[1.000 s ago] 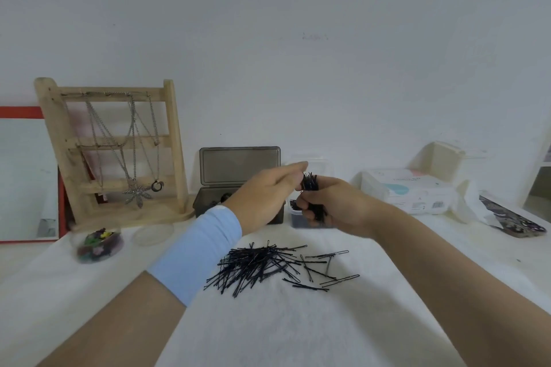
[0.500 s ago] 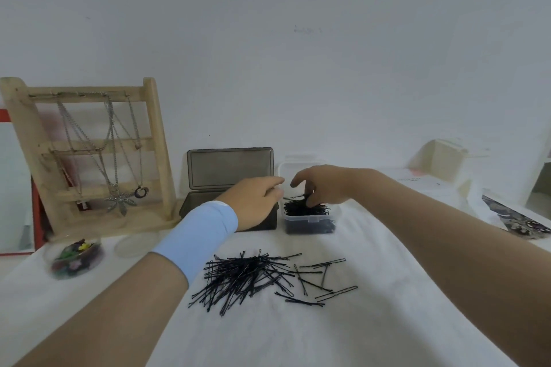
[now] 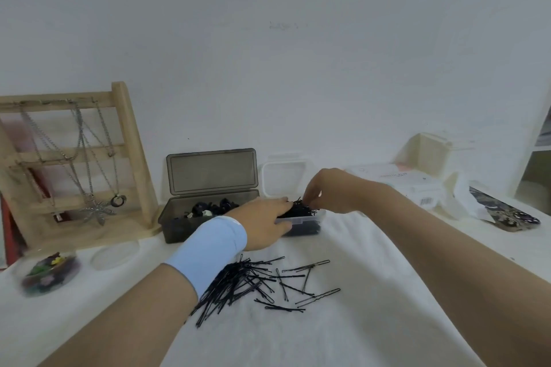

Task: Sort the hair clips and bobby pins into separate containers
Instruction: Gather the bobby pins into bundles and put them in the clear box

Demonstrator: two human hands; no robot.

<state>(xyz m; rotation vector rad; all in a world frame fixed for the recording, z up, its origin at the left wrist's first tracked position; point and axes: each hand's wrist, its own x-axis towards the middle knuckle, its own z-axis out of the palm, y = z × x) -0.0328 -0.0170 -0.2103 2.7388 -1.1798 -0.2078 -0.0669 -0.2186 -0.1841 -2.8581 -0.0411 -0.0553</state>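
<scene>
Resting flat on the clear box, the left hand grips nothing, while the right hand pinches at bobby pins inside it; a loose pile sits on the cloth nearby

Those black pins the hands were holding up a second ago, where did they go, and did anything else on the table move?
Both hands came down: the right hand set its bundle into the small clear box, fingertips still at the pins; the left hand now steadies the box. The loose bobby pins and the dark clip box stayed put.
</scene>
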